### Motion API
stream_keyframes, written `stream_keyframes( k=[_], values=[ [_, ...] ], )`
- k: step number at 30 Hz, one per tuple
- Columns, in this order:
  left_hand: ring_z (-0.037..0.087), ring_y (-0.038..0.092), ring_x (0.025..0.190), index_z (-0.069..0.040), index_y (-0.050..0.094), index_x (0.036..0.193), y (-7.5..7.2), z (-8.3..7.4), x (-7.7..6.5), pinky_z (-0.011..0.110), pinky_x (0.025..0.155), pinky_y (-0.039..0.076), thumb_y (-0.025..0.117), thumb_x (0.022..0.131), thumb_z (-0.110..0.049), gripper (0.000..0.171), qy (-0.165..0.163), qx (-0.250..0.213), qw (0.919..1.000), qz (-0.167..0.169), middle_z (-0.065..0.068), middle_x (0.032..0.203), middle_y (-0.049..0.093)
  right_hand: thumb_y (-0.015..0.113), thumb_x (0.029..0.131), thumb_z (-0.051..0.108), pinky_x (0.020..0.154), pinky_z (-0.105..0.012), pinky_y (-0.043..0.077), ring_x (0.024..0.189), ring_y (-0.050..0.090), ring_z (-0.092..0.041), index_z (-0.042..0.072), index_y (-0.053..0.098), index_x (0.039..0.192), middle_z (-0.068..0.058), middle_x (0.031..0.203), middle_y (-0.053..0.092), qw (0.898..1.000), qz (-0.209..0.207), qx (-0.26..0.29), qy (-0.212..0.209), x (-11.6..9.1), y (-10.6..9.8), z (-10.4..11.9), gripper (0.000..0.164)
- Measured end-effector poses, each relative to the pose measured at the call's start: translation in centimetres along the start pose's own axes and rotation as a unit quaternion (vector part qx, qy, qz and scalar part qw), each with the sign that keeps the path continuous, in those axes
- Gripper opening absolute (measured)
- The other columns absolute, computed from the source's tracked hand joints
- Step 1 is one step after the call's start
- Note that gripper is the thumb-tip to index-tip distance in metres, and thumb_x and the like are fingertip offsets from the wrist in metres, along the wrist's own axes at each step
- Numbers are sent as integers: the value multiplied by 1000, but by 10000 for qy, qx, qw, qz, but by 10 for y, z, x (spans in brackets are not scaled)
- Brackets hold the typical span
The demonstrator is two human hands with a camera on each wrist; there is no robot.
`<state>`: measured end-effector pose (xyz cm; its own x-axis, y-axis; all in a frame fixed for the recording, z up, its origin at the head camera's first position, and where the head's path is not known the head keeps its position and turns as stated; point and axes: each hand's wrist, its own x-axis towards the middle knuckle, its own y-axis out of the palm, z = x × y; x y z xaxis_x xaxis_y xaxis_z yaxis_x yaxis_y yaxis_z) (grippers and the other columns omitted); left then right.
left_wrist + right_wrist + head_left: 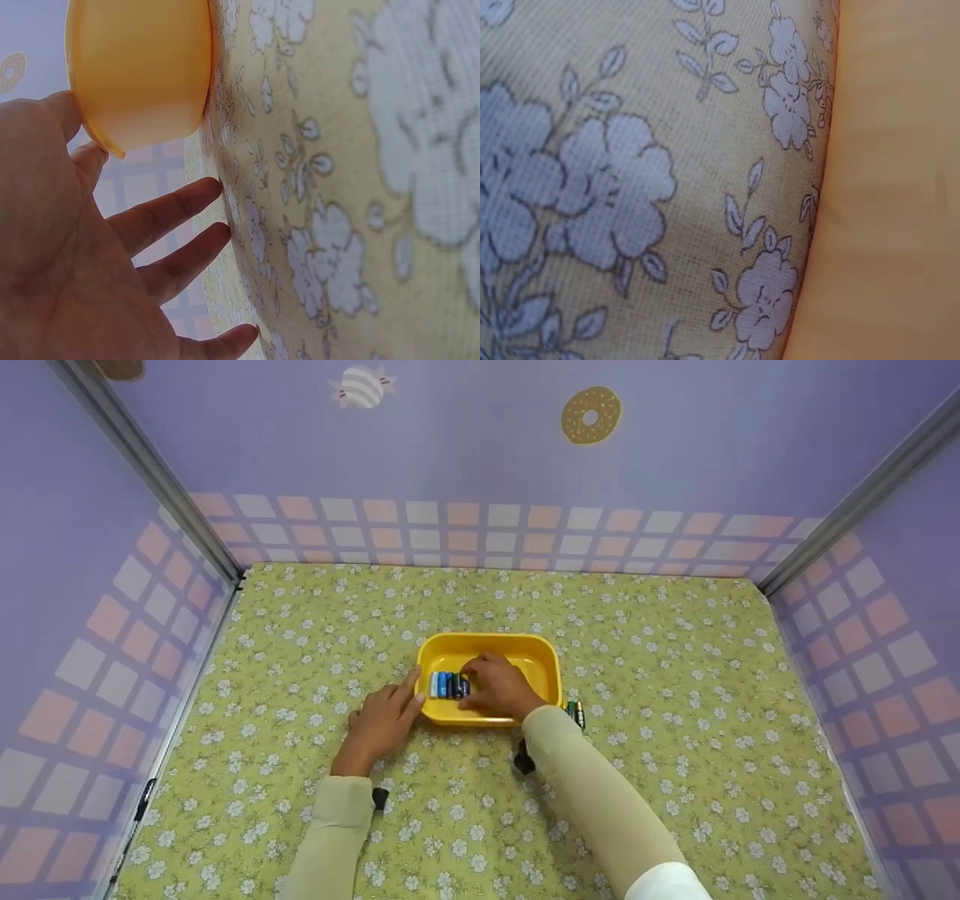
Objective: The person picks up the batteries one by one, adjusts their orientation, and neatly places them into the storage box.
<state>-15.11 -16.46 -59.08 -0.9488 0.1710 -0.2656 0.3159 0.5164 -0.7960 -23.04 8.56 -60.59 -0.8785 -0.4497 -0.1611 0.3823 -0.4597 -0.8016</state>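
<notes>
A yellow plastic tray stands on the flowered cloth. Inside it, toward the left, a row of several batteries lies side by side, from white and light blue to dark ones. My right hand reaches into the tray, its thumb and finger pinching the ends of the rightmost dark battery. With thumb and index fingertips, my left hand touches the tray's left rim; its other fingers are spread out. In the right wrist view only the tray's outer wall and cloth appear, not the hand.
Outside the tray's right front corner lie more batteries, partly hidden by the right forearm. A green-yellow flowered cloth covers the table. Purple panels with a checked border enclose the back and both sides.
</notes>
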Motion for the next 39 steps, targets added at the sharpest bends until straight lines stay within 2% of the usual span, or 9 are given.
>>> stream_keyframes(
  k=[3, 13, 23, 26, 32, 39],
  values=[
    [41, 34, 148, -60, -1, 156, 0, 0, 0, 77, 107, 25, 21, 103, -71, 59, 1, 12, 10000, 10, 6, 163, 38, 81, 82, 55, 104, -38, 49, 113, 57, -18, 20, 67, 131, 3, 124, 60, 9997, 3, -219, -55, 1, 0, 0, 61],
    [41, 34, 148, -60, 0, 156, 1, -1, 0, 75, 108, 24, 21, 103, -71, 58, -28, -52, 10000, 15, 6, 162, 39, 80, 81, 57, 105, -39, 49, 113, 56, -17, 21, 66, 132, 4, 125, 57, 9997, 43, -224, 88, 1, 1, 0, 64],
    [41, 34, 148, -61, -2, 156, 1, -2, 0, 75, 108, 24, 24, 105, -68, 57, -49, -50, 10000, 63, 6, 163, 38, 83, 79, 56, 106, -39, 48, 113, 56, -16, 22, 64, 132, 5, 125, 57, 9998, -49, 128, 106, -4, -3, -1, 65],
    [41, 34, 148, -60, -2, 156, 2, -1, 1, 76, 107, 24, 22, 104, -69, 58, -14, -45, 10000, 61, 6, 163, 38, 84, 79, 54, 107, -40, 48, 113, 56, -17, 20, 63, 133, 5, 124, 56, 9992, -74, 353, 148, -7, -7, -1, 67],
    [40, 33, 149, -63, -2, 155, 3, 1, 1, 76, 109, 22, 19, 102, -74, 58, -5, -84, 10000, 42, 5, 163, 37, 83, 84, 48, 105, -43, 48, 117, 57, -23, 13, 61, 137, -5, 130, 58, 9986, -159, 497, -96, -14, -23, 0, 67],
    [41, 34, 148, -62, -4, 155, 2, 1, 1, 77, 109, 23, 18, 103, -72, 58, -73, 25, 10000, 7, 6, 162, 38, 74, 92, 50, 101, -46, 51, 119, 59, -34, 10, 60, 140, -10, 135, 57, 9946, -588, 750, -421, -27, -47, -6, 64]
  ],
)
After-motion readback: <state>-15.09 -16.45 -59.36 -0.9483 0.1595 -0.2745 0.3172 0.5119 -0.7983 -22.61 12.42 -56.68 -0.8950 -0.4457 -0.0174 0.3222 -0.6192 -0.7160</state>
